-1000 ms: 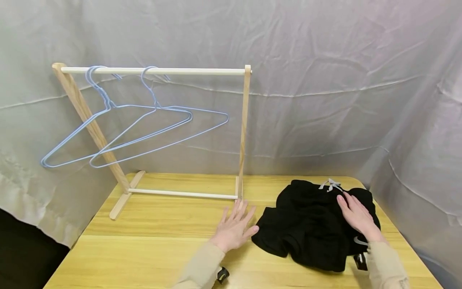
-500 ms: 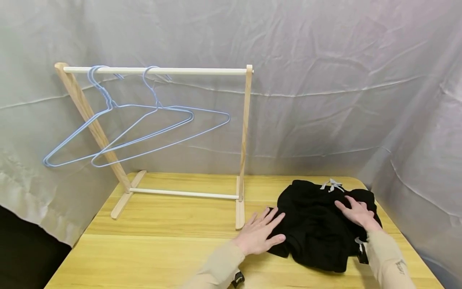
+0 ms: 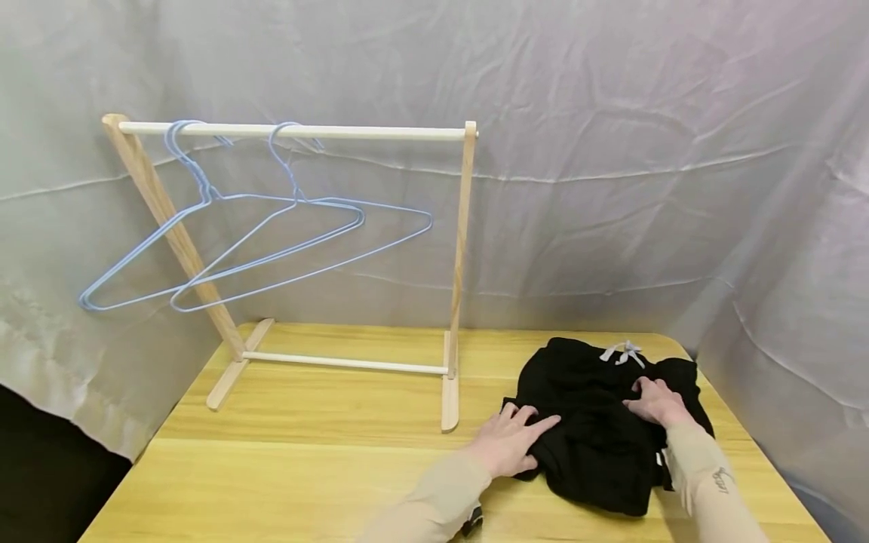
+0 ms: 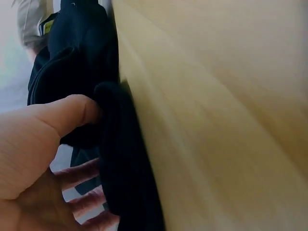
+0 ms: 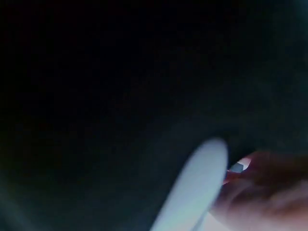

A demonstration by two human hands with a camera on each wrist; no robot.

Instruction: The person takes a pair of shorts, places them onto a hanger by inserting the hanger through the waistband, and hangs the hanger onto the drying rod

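Observation:
Black shorts with a white drawstring lie rumpled at the right of the table in the head view, waistband toward the back. My left hand rests on their left leg with fingers spread, the index finger fairly straight. In the left wrist view its thumb touches a fold of the black cloth, and the other fingertips meet the cloth too. My right hand, on the right part of the shorts, has bent fingers pinching the cloth. Dark fabric fills most of the right wrist view, with a white mark across it.
A wooden rack with a white rail stands on the table at back left. Light blue wire hangers hang from it. Grey curtain encloses the back and sides.
My left hand has moved right from bare table onto the shorts' left leg. My right hand's fingers have bent into the cloth, and the shorts' right edge has drawn slightly inward.

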